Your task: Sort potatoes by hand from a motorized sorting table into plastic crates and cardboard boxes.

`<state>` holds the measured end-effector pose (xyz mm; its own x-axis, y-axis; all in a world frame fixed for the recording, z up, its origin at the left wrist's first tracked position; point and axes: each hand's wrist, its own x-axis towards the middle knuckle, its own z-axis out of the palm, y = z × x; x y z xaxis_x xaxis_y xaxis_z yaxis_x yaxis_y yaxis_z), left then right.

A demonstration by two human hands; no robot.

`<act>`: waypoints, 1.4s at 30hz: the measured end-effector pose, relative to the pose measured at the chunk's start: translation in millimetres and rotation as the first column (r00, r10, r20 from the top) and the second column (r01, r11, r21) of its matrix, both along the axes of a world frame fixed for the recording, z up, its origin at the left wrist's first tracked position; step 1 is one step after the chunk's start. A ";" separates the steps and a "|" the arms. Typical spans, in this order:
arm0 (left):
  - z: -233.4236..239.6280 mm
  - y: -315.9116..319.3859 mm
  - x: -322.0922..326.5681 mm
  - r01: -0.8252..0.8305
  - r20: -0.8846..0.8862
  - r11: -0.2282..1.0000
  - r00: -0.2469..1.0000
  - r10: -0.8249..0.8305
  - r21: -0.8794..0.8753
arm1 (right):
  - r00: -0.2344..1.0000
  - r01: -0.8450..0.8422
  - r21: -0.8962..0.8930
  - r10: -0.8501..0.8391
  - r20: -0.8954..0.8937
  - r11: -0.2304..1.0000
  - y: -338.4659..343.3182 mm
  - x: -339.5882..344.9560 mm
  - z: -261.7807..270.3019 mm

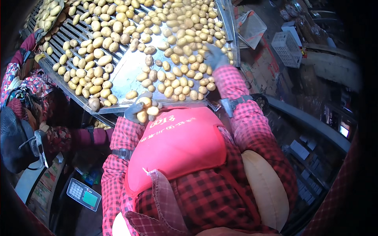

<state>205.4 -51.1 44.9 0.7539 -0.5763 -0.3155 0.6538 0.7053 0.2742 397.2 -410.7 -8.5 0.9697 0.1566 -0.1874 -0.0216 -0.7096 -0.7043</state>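
Note:
My left hand (133, 111), in a grey work glove, is at the near edge of a metal sorting table (125, 69). Several potatoes (152, 111) are gathered in its fingers. Further out to the right, my right hand (217, 56), also gloved, reaches in among the loose potatoes (184, 69) near the table's right side wall. Its fingers are blurred, and whether they grip a potato is unclear. Yellow potatoes cover much of the smooth metal sheet and the slatted part (66, 34) to its left.
A co-worker (22, 129) in a cap stands at the left; that person's gloved hand (39, 34) is by a container of potatoes (52, 16). A digital scale display (84, 194) is low on the left. A white plastic crate (287, 49) and a sack (252, 28) lie beyond the right edge.

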 end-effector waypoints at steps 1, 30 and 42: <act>5.6 -0.7 -4.3 -0.014 -0.001 1.000 1.000 0.014 0.001 | 0.983 0.181 0.137 -0.177 -0.042 0.974 -14.3 -1.4 6.0; -15.8 77.6 -76.5 -0.486 -0.335 0.870 0.809 0.483 0.080 | 0.973 -0.105 -0.472 0.189 0.134 0.875 -24.0 -40.9 -23.1; -94.4 203.5 -240.6 -0.438 -0.323 0.373 0.187 0.928 0.818 | 0.896 0.123 -0.409 0.076 0.437 0.904 53.7 79.8 0.9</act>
<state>-35.2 152.4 -49.4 0.1157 0.4879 -0.8652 0.0542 0.8666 0.4960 477.1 -357.0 -7.6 0.9682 0.1361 0.2101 0.1935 -0.9392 -0.2835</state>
